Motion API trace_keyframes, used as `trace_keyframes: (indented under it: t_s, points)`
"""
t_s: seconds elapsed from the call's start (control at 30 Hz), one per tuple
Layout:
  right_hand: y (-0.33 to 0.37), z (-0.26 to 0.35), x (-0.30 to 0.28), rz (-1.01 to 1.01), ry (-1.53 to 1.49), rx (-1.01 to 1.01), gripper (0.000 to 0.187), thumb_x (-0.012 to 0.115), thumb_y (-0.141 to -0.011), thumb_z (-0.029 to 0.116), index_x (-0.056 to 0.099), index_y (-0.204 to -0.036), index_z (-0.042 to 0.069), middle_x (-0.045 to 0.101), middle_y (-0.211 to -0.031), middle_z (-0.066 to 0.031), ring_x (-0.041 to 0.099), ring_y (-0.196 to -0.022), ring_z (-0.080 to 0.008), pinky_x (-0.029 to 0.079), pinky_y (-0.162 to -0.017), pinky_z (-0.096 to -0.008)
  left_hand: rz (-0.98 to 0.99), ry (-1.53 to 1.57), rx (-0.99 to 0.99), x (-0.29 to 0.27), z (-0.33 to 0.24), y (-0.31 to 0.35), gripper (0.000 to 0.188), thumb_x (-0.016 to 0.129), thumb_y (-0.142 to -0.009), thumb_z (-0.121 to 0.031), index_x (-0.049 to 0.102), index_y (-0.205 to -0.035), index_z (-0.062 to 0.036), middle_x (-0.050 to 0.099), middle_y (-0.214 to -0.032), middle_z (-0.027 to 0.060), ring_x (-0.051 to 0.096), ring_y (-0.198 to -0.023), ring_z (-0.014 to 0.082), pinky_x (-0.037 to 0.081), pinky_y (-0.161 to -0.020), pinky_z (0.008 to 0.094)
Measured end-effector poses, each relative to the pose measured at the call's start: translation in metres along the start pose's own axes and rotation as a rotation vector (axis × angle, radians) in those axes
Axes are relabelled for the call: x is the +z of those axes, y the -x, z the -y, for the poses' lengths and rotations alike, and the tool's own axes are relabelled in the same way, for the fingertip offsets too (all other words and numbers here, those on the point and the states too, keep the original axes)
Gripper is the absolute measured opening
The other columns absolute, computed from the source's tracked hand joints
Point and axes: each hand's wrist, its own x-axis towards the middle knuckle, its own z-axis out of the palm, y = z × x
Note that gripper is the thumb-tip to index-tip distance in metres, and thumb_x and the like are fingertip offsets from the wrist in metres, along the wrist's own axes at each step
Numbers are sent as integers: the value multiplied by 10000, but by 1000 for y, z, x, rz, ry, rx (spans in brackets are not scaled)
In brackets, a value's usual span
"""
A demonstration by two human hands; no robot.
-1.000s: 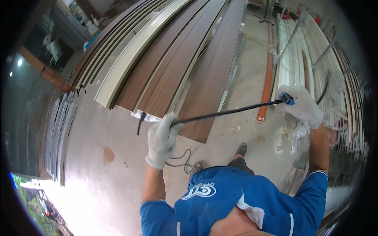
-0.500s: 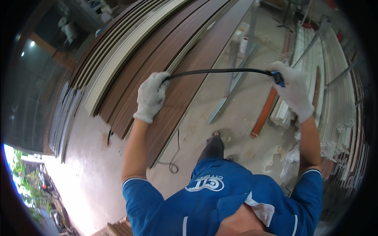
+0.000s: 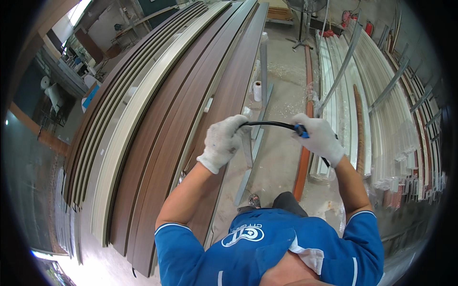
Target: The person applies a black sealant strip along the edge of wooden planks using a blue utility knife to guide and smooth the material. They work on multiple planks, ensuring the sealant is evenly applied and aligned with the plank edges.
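A black flexible strip (image 3: 269, 123) bows slightly upward between my two gloved hands. My left hand (image 3: 223, 142), in a white knit glove, is closed on one end of it, above the long brown panels (image 3: 162, 157). My right hand (image 3: 320, 139), gloved the same way, grips the strip farther along together with a small blue-and-black object (image 3: 301, 130) whose kind I cannot make out. Below the right palm a short black length of strip comes out. The gloves hide the fingertips of both hands.
Long cream profiles (image 3: 143, 90) and dark slats lie beside the brown panels at the left. Wrapped white profiles (image 3: 381, 124) are stacked on the right between slanted metal bars. An orange-brown bar (image 3: 302, 171) and a white roll (image 3: 257, 90) are on the floor; a standing fan is farther off.
My hands have come closer together, shortening the span of strip between them. The view has tilted up and shifted, showing more of the far end of the workshop.
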Motion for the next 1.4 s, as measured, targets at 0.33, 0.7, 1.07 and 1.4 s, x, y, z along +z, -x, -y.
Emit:
trace_keyframes:
  t_s: [0.33, 0.7, 1.07, 1.4]
  points:
    - [-81, -185, 14, -43, 72, 76, 202, 796, -861, 116, 665, -1014, 103, 741, -843, -118, 742, -787, -334, 559, -672, -427, 101, -244, -2, 72, 102, -158, 164, 708, -992, -206, 728, -1091, -77, 735, -968, 165, 708, -886, 391, 553, -734, 463]
    - [-264, -429, -43, -24, 122, -4, 211, 741, -870, 118, 651, -1061, 125, 722, -867, -115, 737, -808, -328, 548, -675, -452, -19, -441, -107, 205, 173, -432, 164, 675, -1002, -245, 747, -1053, -106, 700, -956, 144, 693, -906, 391, 533, -775, 491]
    - [-495, -610, -44, 22, 182, -109, 195, 703, -854, 93, 651, -1040, 116, 712, -895, -102, 728, -862, -328, 558, -737, -455, -337, -454, -282, 281, 231, -585, 85, 726, -940, -156, 752, -1000, -103, 691, -911, 115, 687, -841, 354, 525, -745, 444]
    - [-749, -722, -56, 104, 267, -153, 189, 704, -857, 86, 672, -1037, 134, 720, -939, -89, 723, -908, -334, 560, -762, -467, -308, -379, -383, 291, 322, -790, 84, 714, -942, -140, 752, -1005, -100, 690, -889, 136, 684, -822, 365, 511, -706, 466]
